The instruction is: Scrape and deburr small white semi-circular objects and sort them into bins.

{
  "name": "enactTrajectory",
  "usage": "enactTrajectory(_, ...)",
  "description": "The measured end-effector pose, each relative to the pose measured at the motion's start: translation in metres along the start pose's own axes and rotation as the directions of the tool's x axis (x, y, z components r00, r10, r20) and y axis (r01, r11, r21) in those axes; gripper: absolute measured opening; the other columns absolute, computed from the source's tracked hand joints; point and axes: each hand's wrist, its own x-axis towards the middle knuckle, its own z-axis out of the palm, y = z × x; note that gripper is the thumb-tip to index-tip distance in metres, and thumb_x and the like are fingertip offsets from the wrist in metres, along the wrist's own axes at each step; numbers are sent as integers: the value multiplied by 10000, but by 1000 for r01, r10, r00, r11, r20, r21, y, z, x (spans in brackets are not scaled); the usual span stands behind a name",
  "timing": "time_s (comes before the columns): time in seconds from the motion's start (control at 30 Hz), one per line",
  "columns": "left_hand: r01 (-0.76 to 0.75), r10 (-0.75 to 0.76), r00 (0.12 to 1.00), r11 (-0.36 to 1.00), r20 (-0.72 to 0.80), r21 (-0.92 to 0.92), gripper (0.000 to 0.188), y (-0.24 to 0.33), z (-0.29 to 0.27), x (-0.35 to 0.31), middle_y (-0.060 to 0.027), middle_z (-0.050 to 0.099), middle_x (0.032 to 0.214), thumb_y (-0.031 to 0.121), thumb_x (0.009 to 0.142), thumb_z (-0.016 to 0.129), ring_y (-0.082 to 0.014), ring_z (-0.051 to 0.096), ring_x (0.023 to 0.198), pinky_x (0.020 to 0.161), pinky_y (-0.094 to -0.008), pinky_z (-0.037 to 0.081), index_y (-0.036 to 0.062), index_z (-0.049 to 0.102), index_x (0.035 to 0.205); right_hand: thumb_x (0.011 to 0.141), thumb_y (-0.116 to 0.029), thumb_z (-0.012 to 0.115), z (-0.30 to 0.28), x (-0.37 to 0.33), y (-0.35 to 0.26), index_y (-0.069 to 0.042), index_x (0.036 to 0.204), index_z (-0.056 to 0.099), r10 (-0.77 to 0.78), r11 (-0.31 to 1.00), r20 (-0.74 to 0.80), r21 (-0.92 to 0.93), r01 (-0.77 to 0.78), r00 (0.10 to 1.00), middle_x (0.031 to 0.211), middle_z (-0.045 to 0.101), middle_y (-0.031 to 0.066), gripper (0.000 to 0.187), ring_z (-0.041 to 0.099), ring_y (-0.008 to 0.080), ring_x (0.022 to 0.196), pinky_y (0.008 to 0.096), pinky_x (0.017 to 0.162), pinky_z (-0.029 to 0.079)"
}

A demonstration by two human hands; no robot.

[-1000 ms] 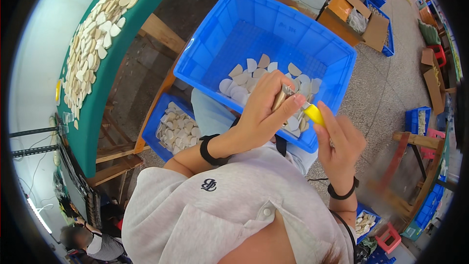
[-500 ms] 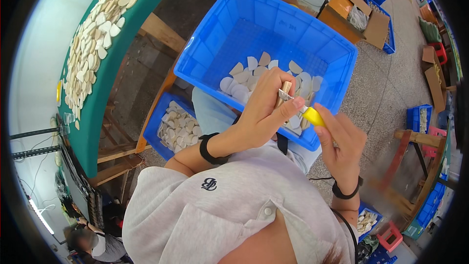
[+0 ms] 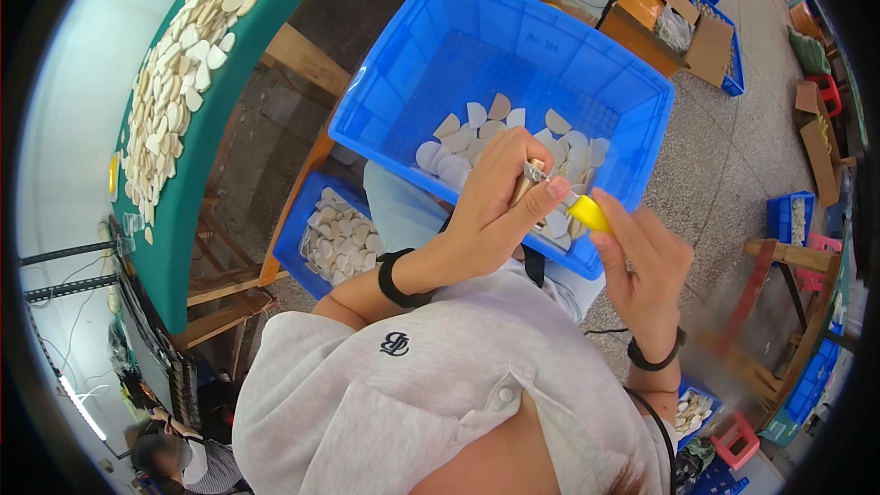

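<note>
Held over the front of a large blue crate (image 3: 559, 37), my left hand (image 3: 495, 202) is closed round a small tan, flat piece (image 3: 523, 189), mostly hidden by the fingers. My right hand (image 3: 651, 261) grips a tool by its yellow handle (image 3: 589, 214). The tool's narrow metal end reaches to my left thumb, where a silvery metal part (image 3: 537, 174) shows against the piece; its exact shape is too small to tell. Inside the crate lie many half-round, cream and white flat pieces (image 3: 452, 168), scattered toward the near side.
The crate rests over my lap. Beside it at lower left stands a smaller blue bin (image 3: 291, 243) full of similar pieces. A long pile of pieces (image 3: 170, 115) covers a green table (image 3: 165, 266). An open cardboard box (image 3: 646, 23) sits beyond. Another person (image 3: 192, 463) is at lower left.
Both hands keep their hold with hardly any movement. The yellow handle has shifted slightly right, and a little more of the tool's metal shows. The whole view has moved slightly.
</note>
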Motion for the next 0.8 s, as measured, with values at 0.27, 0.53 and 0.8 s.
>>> enactTrajectory(0.27, -58, 61, 996, 997, -59, 48, 240, -4, 0, 3, -61, 407, 704, 248, 859, 581, -176, 359, 667, 593, -299, 294, 47, 460, 805, 733, -138, 690, 7, -2, -2, -98, 1080, 636, -27, 997, -53, -77, 23, 998, 611, 473, 5, 354, 450, 131, 454, 261, 409, 338)
enactTrajectory(0.53, 303, -130, 949, 636, 288, -710, 356, -4, -9, 12, 20, 361, 668, 407, 903, 345, -104, 325, 630, 569, -247, 280, 120, 411, 703, 811, -91, 630, 11, -4, 2, -28, 1094, 618, 231, 972, -244, 96, -213, 942, 643, 494, 62, 289, 436, 114, 513, 236, 449, 329)
enactTrajectory(0.8, 423, -168, 906, 386, 388, -820, 428, 0, -12, 13, 0, 384, 714, 458, 935, 252, -137, 370, 668, 625, -252, 309, 109, 411, 745, 808, -81, 625, 4, 0, -4, -40, 1089, 624, 259, 954, -137, 193, -231, 956, 638, 489, 63, 284, 428, 109, 512, 239, 452, 329)
